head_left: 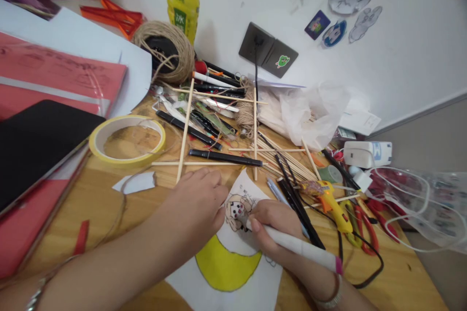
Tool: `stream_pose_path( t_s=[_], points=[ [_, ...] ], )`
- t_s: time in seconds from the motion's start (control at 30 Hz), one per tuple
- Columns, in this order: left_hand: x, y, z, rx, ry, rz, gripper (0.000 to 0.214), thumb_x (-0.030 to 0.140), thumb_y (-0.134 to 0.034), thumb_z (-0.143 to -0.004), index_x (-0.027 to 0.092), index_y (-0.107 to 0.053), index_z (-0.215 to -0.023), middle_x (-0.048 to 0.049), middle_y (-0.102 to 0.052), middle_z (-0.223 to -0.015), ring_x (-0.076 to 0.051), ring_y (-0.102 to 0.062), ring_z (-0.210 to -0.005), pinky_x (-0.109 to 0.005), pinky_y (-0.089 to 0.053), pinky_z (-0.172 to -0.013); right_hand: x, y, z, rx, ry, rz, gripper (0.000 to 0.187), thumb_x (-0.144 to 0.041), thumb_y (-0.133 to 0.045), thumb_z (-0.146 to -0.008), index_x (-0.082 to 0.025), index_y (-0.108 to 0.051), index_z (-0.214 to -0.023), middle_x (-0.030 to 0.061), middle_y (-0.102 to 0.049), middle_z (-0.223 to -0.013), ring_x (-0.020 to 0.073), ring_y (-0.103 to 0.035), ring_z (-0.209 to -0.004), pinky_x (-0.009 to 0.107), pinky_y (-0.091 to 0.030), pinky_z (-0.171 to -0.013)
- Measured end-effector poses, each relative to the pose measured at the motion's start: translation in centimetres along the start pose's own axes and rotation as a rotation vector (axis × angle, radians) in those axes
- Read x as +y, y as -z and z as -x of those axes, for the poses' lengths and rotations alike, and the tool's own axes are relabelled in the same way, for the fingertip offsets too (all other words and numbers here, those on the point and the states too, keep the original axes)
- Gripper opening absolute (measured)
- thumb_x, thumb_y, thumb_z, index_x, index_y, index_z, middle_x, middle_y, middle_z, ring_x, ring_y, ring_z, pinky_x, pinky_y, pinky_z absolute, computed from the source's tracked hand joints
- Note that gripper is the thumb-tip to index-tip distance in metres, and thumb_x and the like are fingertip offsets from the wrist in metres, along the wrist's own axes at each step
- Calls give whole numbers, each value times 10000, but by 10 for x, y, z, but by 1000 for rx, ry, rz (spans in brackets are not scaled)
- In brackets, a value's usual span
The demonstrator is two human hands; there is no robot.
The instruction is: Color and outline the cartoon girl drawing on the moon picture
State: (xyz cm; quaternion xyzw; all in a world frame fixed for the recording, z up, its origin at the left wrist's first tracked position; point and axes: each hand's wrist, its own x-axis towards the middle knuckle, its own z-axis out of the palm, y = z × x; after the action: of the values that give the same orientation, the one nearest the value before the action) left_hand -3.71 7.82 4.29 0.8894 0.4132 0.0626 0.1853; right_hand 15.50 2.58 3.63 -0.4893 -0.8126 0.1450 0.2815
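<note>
On the table in front of me lies a white sheet of paper [215,295] with a yellow crescent moon [229,267] and a small cartoon figure [235,211] drawn on it. My right hand [275,226] is closed around a white marker [302,245] with a pink end. The marker's tip meets the paper beside the cartoon figure. At the paper's left edge is my left hand [200,197], fingers bent together and thumb against the sheet; its fingertips are partly hidden. A dark marker [226,157] lies just beyond the left hand.
A yellow tape roll [95,143] and black tablet [40,141] lie left. Wooden sticks [185,131], loose markers and a twine roll [182,46] crowd the back, near a yellow drink bottle [182,0]. Right are a yellow glue gun [333,204] and red-handled scissors [365,231].
</note>
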Motion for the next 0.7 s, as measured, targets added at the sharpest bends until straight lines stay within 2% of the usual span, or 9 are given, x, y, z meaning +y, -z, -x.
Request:
stream_pose_path(
  t_s=[0.7],
  points=[
    [-1, -4, 1, 16, 4, 11, 127, 208, -526, -826, 171, -640, -784, -86, -599, -897, -279, -538, -901, -456, -424, -817, 2, -1, 0, 20, 5, -67, 408, -337, -471, -924, -211, -580, -551, 26, -575, -521, 156, -554, -519, 269, -436, -525]
  ],
)
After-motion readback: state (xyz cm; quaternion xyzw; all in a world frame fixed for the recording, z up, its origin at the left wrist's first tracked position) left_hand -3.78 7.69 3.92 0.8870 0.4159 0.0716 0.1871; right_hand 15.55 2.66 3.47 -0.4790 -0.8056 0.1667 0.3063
